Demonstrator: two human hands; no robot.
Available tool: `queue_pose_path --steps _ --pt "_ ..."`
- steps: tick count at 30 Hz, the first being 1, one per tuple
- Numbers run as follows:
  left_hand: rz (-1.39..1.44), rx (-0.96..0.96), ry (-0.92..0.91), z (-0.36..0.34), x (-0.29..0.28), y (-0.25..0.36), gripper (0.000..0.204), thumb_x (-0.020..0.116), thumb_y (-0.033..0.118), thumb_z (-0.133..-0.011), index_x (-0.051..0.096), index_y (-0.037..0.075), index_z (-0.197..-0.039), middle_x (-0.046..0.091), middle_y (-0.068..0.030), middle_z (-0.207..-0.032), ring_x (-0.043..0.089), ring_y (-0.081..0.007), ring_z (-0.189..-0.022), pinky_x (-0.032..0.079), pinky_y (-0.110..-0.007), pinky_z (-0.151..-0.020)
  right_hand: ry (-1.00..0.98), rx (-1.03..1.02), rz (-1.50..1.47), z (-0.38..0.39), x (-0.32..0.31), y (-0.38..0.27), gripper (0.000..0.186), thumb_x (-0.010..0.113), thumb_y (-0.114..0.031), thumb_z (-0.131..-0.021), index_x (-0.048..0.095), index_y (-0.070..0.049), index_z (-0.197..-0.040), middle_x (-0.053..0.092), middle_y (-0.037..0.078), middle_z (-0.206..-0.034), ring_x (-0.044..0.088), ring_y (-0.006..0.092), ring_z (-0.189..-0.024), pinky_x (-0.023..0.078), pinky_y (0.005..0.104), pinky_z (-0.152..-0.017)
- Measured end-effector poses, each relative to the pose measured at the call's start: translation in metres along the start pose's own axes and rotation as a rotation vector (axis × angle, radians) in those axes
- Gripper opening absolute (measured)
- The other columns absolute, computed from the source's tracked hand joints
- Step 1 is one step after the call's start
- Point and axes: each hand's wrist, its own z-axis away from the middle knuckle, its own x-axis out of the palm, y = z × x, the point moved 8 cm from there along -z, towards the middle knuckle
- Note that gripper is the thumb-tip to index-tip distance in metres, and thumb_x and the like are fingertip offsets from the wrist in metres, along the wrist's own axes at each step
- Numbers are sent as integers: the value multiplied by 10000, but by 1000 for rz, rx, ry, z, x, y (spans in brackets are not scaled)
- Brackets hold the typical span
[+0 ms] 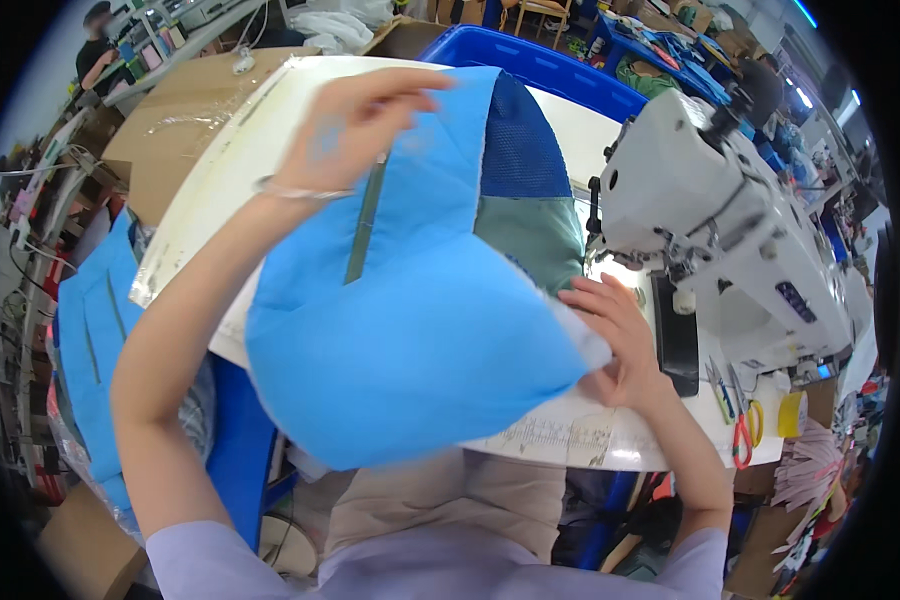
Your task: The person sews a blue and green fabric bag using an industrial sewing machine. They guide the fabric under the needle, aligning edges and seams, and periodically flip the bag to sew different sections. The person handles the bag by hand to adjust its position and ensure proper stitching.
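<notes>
In the head view, the left hand (365, 120) is above the upper left part of a big light-blue fabric piece (410, 350), and it is blurred. Its fingers look loosely bent; I cannot tell if they touch or pinch the cloth. The right hand (622, 340) is at the right edge of this piece, its fingers a little spread — the pale corner lies between thumb and fingers, but how firmly they press I cannot tell.

The fabric piece lies over the white table (200, 205) and hangs past its near edge. It has a narrow green strip (365, 225); beside it show a dark-blue mesh panel (527, 145) and a grey-green panel (532, 235). The white sewing machine (675, 170) stands just beside, at right. Red-handled scissors (741, 440) (near a yellow tape roll (792, 414)) lie on the table.
</notes>
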Motion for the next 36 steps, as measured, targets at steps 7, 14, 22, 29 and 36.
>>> queue_pose_path --steps 7,14,22,29,36 --pt "-44 -3 -190 140 -21 153 255 588 38 -870 766 21 -1052 740 -118 -920 676 -216 -730 538 -337 -680 -575 448 -947 -21 31 -45 604 759 -421 -910 621 13 -1308 628 171 -1364 610 279 -1217 463 421 -1058" --pt "813 -1046 -1097 287 162 143 433 638 231 -991 633 -6 -1354 740 -107 -1001 711 -159 -834 574 -331 -722 -303 677 -1150 -41 27 -62 756 776 -480 -900 532 11 -1419 615 152 -1373 599 219 -1215 472 372 -1073" --pt "948 -795 60 160 18 17 390 630 183 -1003 626 26 -1361 685 -87 -1209 672 -132 -960 551 -275 -832 -129 398 -691 72 34 -165 580 815 -386 -857 664 44 -1216 702 214 -1164 651 324 -1147 449 459 -1092" --pt "324 -644 308 134 -188 25 371 628 170 -1004 640 15 -1341 694 -90 -1197 673 -135 -970 554 -283 -840 245 326 -551 64 80 -187 440 765 -204 -829 678 80 -1154 708 200 -1081 637 330 -1145 419 478 -1120" --pt "-216 -764 118 93 -245 -54 353 626 157 -1004 654 5 -1321 702 -94 -1186 674 -137 -980 556 -291 -848 294 181 -484 75 92 -193 333 711 -93 -820 680 62 -1113 706 183 -1114 648 325 -1112 443 471 -1092"
